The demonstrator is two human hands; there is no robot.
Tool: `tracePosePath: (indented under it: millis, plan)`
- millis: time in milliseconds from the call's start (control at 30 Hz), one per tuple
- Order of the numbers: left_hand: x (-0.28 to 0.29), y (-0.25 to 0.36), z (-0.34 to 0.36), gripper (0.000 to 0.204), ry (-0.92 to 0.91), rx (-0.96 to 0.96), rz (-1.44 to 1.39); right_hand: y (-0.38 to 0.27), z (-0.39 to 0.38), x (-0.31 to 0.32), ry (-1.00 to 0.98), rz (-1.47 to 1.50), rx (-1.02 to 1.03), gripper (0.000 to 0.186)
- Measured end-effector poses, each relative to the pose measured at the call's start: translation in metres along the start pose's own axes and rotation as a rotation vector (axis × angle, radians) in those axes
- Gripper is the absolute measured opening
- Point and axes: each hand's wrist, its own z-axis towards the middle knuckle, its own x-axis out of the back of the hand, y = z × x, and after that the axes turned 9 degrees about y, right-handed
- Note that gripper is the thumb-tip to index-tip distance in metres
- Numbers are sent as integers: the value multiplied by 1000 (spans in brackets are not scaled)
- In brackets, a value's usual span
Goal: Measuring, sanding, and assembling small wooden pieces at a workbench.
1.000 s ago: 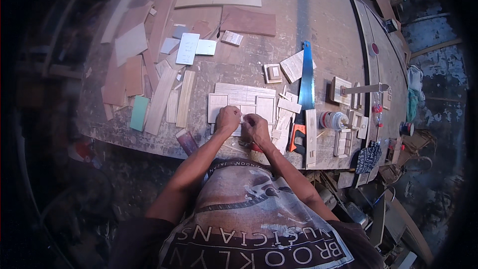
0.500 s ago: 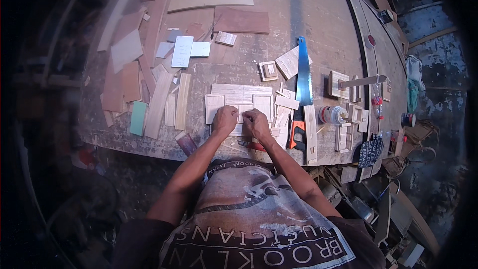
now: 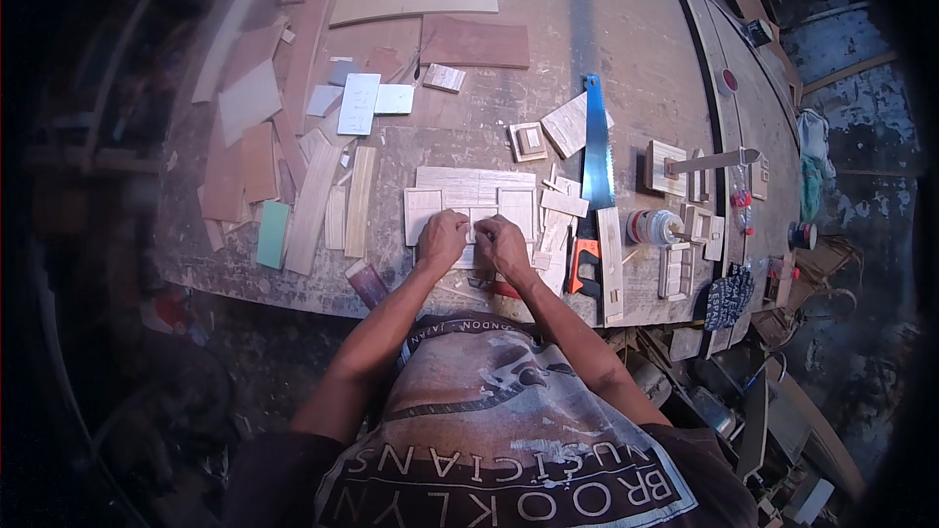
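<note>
Wooden panel: the pale, layered panel [image 3: 474, 181] lies flat on the desk [image 3: 646, 39], near the edge where the person stands; it serves as the landmark.
Left hand: the left hand [image 3: 445, 237] is over the panel's near half, left of its middle, fingers curled in and almost closed.
Right hand: the right hand [image 3: 501, 242] is just beside it, over the panel's right part, fingers likewise bent and bunched.
Grip: the 2 hands face each other; whether either pinches a small piece cannot be told.
Wood strips: loose strips [image 3: 564, 203] lie in a pile just right of the panel.
Saw: the blue blade [image 3: 598, 152] lies farther right of the panel.
White tub: the tub [image 3: 653, 227] is right of the panel, beyond the saw.
Green piece: the flat green piece [image 3: 273, 235] lies well left of the panel.
</note>
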Motion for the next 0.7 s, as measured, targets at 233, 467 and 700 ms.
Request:
tracePosePath:
  millis: [233, 467, 700]
  plan:
    - [17, -12, -2, 19, 72, 28, -181, 7, -8, 42, 291, 254, -250, 24]
    - [95, -69, -48, 15, 381, 293, -272, 79, -85, 116, 409, 162, -483, 27]
    - [66, -110, -94, 21, 398, 261, -20, 64, -94, 97, 276, 67, -295, 32]
